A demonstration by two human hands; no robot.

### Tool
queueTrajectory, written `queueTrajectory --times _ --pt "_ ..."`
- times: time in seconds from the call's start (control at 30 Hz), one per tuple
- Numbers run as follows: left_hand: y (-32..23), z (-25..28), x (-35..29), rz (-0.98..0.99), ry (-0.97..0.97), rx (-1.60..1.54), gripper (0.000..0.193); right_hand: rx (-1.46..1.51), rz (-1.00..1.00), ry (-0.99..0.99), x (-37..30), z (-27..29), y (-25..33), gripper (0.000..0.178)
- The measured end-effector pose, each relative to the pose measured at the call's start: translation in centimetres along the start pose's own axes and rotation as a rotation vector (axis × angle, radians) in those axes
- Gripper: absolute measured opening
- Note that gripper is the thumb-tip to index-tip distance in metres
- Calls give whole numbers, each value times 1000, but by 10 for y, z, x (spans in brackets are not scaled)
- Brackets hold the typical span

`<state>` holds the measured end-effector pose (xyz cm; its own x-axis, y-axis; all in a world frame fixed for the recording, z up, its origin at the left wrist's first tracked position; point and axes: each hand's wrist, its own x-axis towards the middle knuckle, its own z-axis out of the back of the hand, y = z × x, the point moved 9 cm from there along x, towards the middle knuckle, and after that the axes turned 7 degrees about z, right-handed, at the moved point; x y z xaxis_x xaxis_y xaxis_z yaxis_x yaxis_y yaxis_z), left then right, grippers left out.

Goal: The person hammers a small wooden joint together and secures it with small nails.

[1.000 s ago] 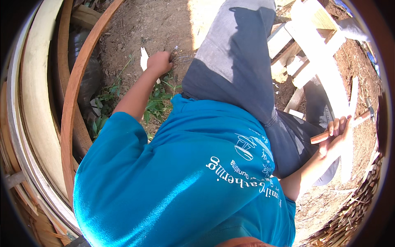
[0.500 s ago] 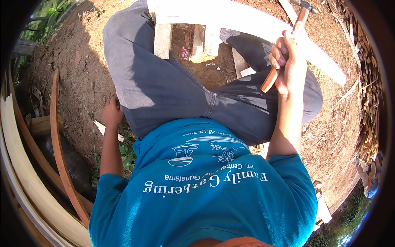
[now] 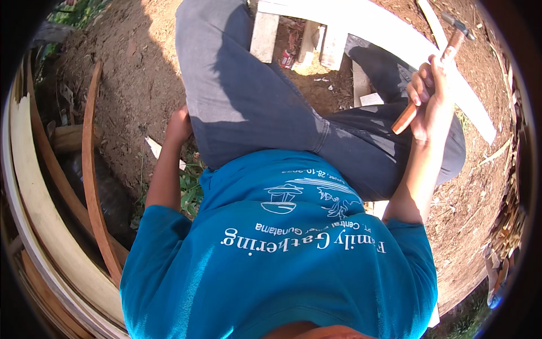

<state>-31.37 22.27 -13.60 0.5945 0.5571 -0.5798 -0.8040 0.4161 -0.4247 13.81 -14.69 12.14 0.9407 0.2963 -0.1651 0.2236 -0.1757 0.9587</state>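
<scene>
My right hand (image 3: 430, 101) is wrapped round the wooden handle of a hammer (image 3: 454, 44). The hammer is tilted, with its metal head up at the far right and the handle's butt poking out below my fingers. It is held over my right leg, beside a long pale wooden board (image 3: 384, 28) that lies across low wooden supports (image 3: 334, 48) and is washed out by sunlight. My left hand (image 3: 179, 125) hangs low beside my left thigh, close to the ground. Its fingers are mostly hidden by the trouser leg, so what they touch does not show.
Long bent wooden strips (image 3: 93, 169) stand at the left, next to a dark object (image 3: 116, 192). A small red packet (image 3: 287, 59) lies on the soil between my legs. Wood scraps (image 3: 155, 150) are near my left arm. Stacked wood pieces (image 3: 505, 209) line the right edge.
The whole view has shifted, so my legs, the board and both hands appear farther right and slightly higher. My right hand keeps its grip on the hammer.
</scene>
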Motion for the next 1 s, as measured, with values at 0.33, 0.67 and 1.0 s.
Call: queueTrajectory --times 0.33,0.67,1.0 --pt "-17 61 -26 258 -197 358 31 71 -52 5 13 23 -5 17" --pt "-31 47 48 316 -335 232 40 1 -9 23 13 14 -1 18" --pt "5 36 110 510 -172 218 37 -60 -14 41 9 4 -5 19"
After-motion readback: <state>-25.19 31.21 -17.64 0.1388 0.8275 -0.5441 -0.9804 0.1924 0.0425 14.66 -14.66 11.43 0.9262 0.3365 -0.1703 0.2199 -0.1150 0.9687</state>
